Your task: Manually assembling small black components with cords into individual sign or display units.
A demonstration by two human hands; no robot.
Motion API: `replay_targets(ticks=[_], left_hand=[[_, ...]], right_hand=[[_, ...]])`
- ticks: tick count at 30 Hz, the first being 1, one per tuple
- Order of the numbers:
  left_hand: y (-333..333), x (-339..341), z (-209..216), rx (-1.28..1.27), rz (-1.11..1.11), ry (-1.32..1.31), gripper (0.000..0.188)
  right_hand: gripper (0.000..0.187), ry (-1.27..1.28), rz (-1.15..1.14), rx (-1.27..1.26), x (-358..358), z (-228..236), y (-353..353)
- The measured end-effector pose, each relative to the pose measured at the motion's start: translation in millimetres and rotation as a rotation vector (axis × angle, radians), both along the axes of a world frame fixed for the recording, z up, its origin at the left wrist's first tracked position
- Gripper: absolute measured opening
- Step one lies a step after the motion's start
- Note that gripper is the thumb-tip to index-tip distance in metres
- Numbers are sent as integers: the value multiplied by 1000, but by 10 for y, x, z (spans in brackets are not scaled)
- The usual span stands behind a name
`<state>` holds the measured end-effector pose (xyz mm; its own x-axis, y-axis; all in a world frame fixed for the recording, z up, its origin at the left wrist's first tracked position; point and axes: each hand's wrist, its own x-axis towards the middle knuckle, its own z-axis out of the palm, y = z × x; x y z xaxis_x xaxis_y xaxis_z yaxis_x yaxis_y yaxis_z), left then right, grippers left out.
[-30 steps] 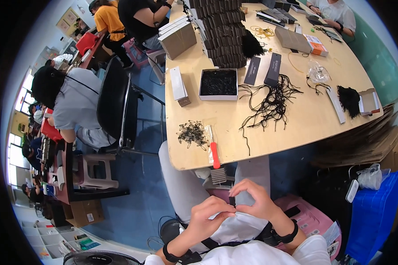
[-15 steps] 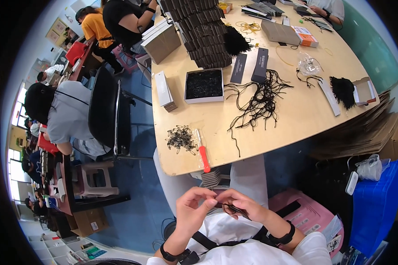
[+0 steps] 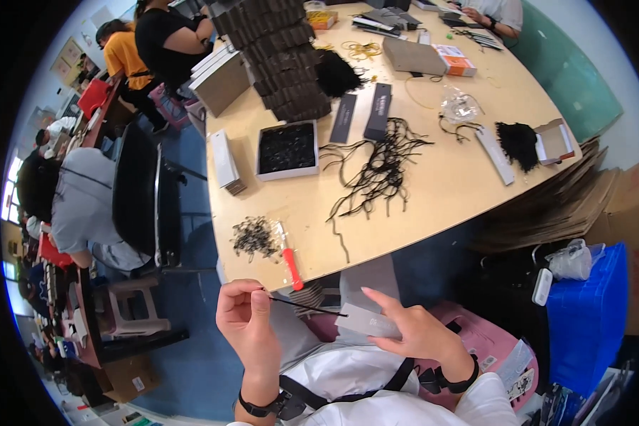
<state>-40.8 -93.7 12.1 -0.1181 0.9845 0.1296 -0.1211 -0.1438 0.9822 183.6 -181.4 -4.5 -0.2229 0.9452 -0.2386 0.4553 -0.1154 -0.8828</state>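
Observation:
Pinched between the thumb and fingers of my left hand [image 3: 247, 316] is the end of a black cord [image 3: 305, 305]. It runs taut to a grey hang tag [image 3: 366, 321], whose far end my right hand [image 3: 422, 332] grips with the index finger raised. Both hands are over my lap, just off the table's near edge. Nearest to them on the table lie a red-handled tool [image 3: 291, 268] and a heap of small dark pins [image 3: 255, 238]. Beyond these are a tangle of black cords [image 3: 376, 174] and two dark tag stacks, one of them [image 3: 343, 119] slightly shorter.
An open box [image 3: 288, 172] of small black pieces stands near a tall stack of dark tags [image 3: 284, 71]. Grey boxes [image 3: 221, 79], a black cord bundle [image 3: 518, 145] and a plastic bag [image 3: 459, 105] share the table [image 3: 433, 188]. A blue bin [image 3: 586, 326] stands at right.
My hands have moved apart, drawing the cord straight between them, and the tag's face now shows. The view has shifted, so the table sits further left.

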Motion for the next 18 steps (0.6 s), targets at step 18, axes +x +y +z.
replay_targets(ticks=[18], left_hand=[[521, 1229, 292, -167, -509, -515, 34]], right_hand=[[33, -1257, -795, 652, 2026, -153, 1065]])
